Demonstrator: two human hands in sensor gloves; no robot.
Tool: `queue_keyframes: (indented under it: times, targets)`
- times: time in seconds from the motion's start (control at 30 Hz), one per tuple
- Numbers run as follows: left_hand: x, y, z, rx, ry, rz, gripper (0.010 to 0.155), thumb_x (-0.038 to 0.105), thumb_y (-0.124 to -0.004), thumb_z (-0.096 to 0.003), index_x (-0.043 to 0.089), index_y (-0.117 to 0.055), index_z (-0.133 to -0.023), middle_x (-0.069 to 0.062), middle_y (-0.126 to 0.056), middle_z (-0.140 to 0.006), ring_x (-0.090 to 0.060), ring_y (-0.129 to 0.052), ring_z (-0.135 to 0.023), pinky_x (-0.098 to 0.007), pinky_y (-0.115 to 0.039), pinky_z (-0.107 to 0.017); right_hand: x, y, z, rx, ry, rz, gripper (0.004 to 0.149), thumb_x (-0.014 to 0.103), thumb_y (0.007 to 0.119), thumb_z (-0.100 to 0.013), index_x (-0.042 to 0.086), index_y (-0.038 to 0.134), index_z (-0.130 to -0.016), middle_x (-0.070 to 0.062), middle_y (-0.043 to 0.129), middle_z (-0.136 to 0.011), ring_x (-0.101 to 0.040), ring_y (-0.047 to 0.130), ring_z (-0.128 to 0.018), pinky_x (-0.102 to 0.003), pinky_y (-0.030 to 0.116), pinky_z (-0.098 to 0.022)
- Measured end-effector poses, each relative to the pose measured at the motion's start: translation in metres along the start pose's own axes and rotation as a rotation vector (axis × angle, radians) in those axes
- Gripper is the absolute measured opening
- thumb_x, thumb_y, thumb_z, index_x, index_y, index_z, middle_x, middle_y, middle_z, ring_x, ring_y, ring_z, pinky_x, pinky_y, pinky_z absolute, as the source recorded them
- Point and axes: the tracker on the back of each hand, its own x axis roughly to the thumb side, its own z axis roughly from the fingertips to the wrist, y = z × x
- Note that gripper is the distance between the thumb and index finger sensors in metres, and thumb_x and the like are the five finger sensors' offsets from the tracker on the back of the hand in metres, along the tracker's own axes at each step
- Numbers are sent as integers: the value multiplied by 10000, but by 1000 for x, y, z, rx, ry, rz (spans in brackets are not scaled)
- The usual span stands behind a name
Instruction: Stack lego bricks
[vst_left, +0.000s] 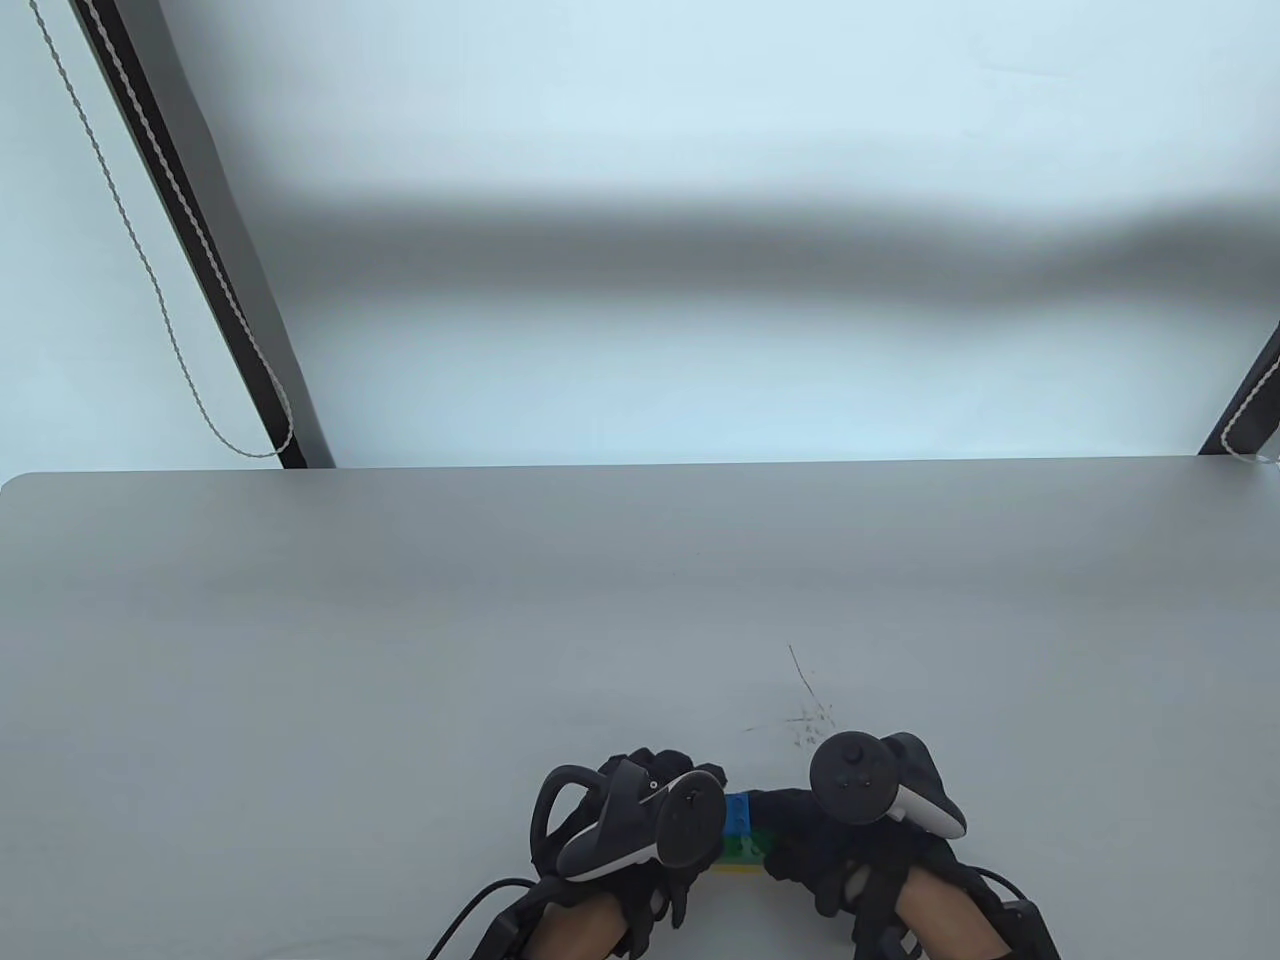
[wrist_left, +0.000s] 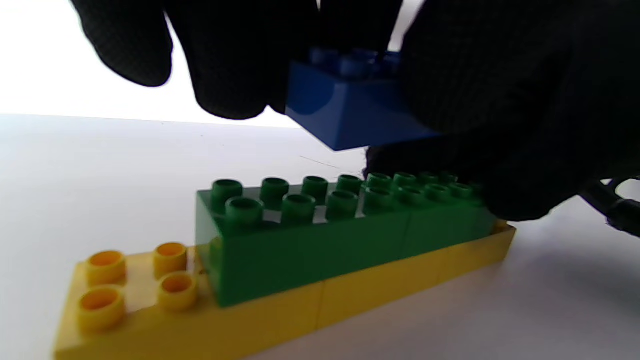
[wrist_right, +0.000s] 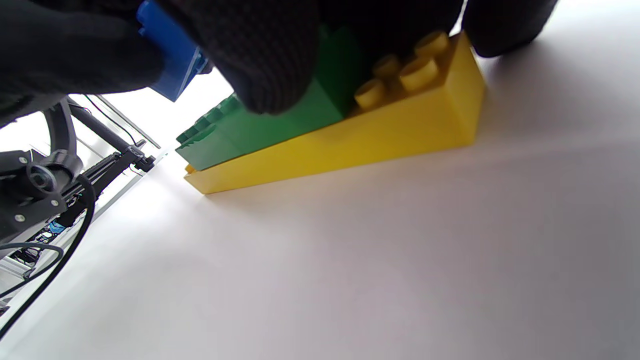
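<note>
Blue brick (wrist_left: 350, 107) pinched in gloved fingers (wrist_left: 235, 65) above green bricks (wrist_left: 320, 240) on yellow; no lettering legible.

The counter (vst_left: 400, 640) lies bare ahead of and to either side of the hands, wide room for passing. Near the front edge the left hand (vst_left: 640, 830) and right hand (vst_left: 870, 830) crowd the brick stack (vst_left: 741, 850) from both sides. The blue brick (wrist_left: 350, 107) hangs tilted above the green bricks (wrist_left: 320, 235), a narrow gap between them. The yellow studs (wrist_left: 135, 280) at one end stand uncovered.
</note>
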Motion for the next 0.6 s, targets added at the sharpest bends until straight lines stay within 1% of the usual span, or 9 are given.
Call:
queue_keyframes:
  times: [0.23, 0.6]
  targets:
    - [0, -8, 0, -43, -1, -12, 641, 524, -900, -342, 282, -753, -917, -21, -845, -918, -264, -862, -820, -576, -711, -647, 0, 1, 0, -1, 7, -7, 633, 249, 870, -347, 153, 654, -934, -123, 763, -958, -352, 760, -874, -586, 637, -613]
    - [2, -9, -1, -68, -7, -14, 636, 525, -902, -337, 291, -761, -911, -16, -848, -914, -259, -865, -820, -576, -710, -649, 0, 1, 0, 1, 8, -8, 637, 251, 870, -345, 150, 649, -934, -122, 763, -955, -351, 757, -874, -585, 634, -613]
